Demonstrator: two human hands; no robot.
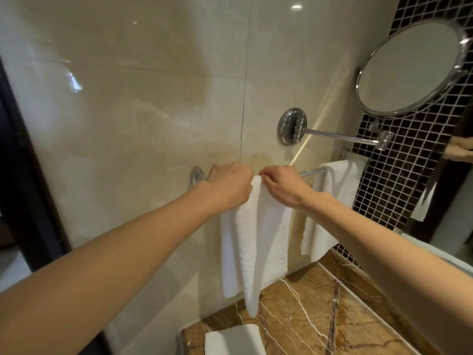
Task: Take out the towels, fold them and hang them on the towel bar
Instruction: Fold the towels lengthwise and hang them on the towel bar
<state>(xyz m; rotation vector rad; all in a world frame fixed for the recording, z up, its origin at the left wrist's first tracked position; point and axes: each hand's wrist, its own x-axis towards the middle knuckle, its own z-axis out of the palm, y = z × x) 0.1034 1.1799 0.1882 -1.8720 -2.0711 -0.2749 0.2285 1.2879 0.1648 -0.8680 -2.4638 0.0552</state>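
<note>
Left forearm, foreground; left hand and right hand, fingers curled, pinching the top fold of the white towel draped over the towel bar; second towel hung at right; risk: unevenly hanging layers may drag it off on release.

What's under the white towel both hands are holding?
The chrome towel bar, hidden there by the folded white towel, left hand and right hand; it shows only right of them.
</note>
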